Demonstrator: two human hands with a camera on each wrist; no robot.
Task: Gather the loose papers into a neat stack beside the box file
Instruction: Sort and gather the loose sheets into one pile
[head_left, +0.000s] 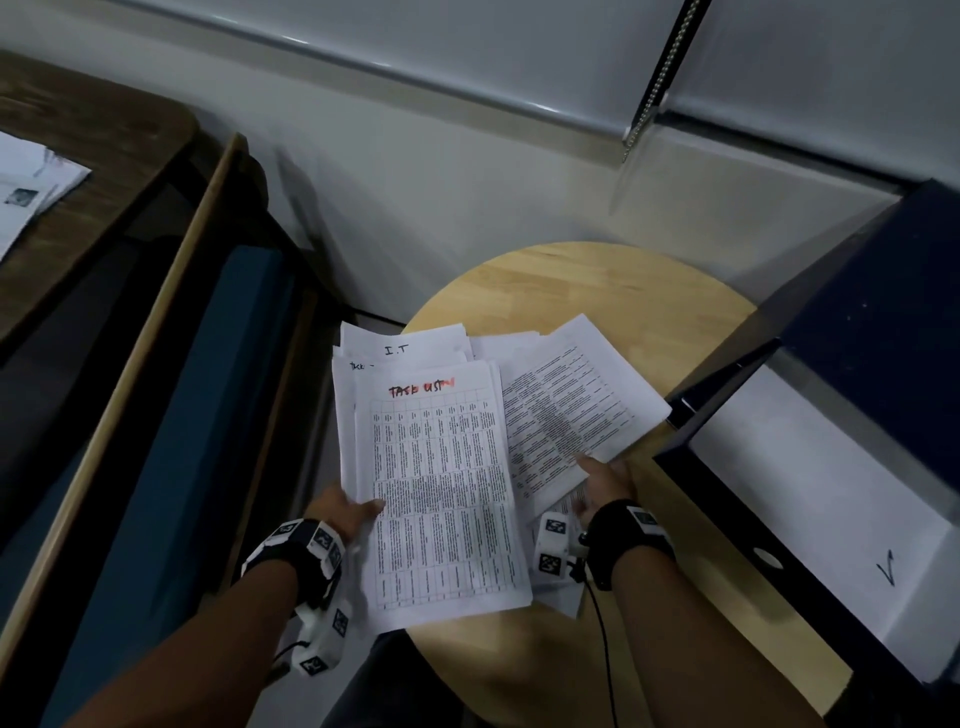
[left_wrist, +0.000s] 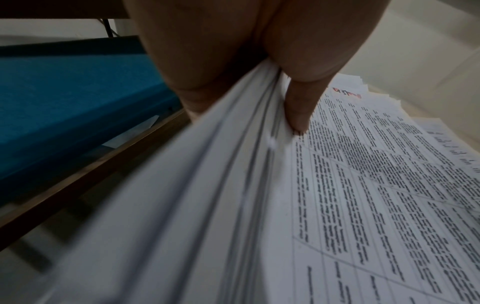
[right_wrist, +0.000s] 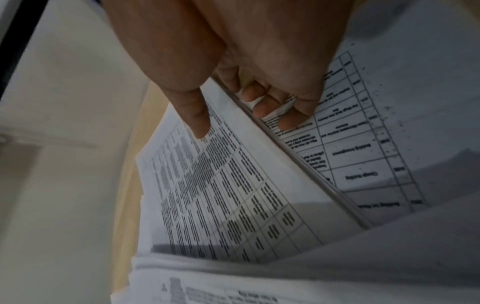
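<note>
A thick bundle of printed papers (head_left: 441, 483), topped by a sheet with a red "TASK LIST" heading, hangs over the left edge of the round wooden table (head_left: 597, 280). My left hand (head_left: 348, 512) pinches its left edge, thumb on top (left_wrist: 298, 111), fingers hidden beneath. My right hand (head_left: 605, 480) pinches a second sheaf of printed sheets (head_left: 566, 410), which is fanned out to the right, thumb on top (right_wrist: 197, 117) and fingers curled under. More sheets (head_left: 405, 348), one marked "I.T", lie behind. The dark blue box file (head_left: 852, 415) stands open at the table's right.
A wooden-framed seat with a blue cushion (head_left: 171, 441) stands to the left of the table. Further left, a dark wooden desk (head_left: 104, 156) bears other papers. A white wall and a blind's bead chain (head_left: 660, 78) are behind. Bare tabletop shows at the back and front right.
</note>
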